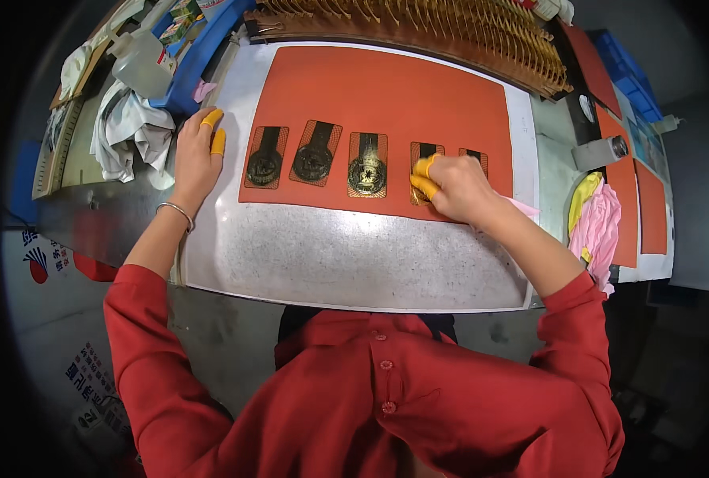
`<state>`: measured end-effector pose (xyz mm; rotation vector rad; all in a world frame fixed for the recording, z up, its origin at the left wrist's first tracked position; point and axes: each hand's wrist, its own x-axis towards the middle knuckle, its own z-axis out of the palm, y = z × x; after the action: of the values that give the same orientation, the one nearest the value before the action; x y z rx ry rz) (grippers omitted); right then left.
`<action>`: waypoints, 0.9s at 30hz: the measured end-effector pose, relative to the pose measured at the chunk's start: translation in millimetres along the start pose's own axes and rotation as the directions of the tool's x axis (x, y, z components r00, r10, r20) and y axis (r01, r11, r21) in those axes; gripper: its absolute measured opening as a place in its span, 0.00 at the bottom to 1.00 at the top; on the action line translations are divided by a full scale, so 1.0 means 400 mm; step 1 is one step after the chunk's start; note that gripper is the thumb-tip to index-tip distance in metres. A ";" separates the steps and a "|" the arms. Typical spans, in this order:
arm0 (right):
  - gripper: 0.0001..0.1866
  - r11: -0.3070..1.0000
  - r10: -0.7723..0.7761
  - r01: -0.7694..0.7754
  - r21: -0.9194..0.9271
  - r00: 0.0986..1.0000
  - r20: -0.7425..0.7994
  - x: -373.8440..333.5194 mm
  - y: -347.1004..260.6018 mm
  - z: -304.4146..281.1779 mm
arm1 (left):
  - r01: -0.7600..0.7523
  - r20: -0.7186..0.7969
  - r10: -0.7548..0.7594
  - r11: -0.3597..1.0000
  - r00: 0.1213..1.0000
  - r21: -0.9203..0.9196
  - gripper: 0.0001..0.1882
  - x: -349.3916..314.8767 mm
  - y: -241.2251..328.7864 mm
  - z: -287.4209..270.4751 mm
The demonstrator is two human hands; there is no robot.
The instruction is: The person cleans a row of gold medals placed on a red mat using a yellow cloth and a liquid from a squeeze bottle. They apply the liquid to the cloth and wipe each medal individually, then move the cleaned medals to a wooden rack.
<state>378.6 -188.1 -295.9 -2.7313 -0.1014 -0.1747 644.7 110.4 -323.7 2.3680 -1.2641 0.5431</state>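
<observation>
A row of several small rectangular plates lies on an orange sheet (386, 88). Each has a black and gold pattern with a round emblem; the middle plate (367, 165) shines gold, while the leftmost plate (264, 158) looks darker. My right hand (460, 190), with yellow finger cots, is closed over the fourth plate (427, 151) and hides part of it. Whatever those fingers hold is hidden; a pink cloth corner (522, 207) shows by the wrist. Fingers extended, my left hand (199, 155) rests open at the worktop's left side, also with yellow finger cots.
Along the back runs a brown rack (418, 36) of gold-coloured pieces. A blue tray (199, 60), a clear bottle (142, 64) and a white cloth (131, 131) are on the left. A clear bottle (600, 153) and pink cloth (596, 227) lie right.
</observation>
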 end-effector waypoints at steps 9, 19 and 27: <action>0.04 0.995 -0.099 0.098 -0.022 0.994 -0.035 -0.009 0.025 0.007 | 0.004 0.018 -0.004 1.000 1.000 0.002 0.14 -0.008 -0.005 0.003; 0.03 0.987 -0.152 0.154 -0.034 0.987 0.059 -0.048 0.020 0.003 | -0.021 0.006 0.021 1.000 1.000 0.015 0.14 -0.011 -0.013 0.002; 0.02 0.988 -0.145 0.142 0.055 0.988 0.057 -0.005 0.036 -0.005 | -0.026 -0.025 0.027 0.999 0.999 0.042 0.14 -0.014 -0.029 0.008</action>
<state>377.8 -202.3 -299.9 -2.6790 -0.3155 -0.1276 652.0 118.5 -331.3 2.3736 -1.2862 0.6117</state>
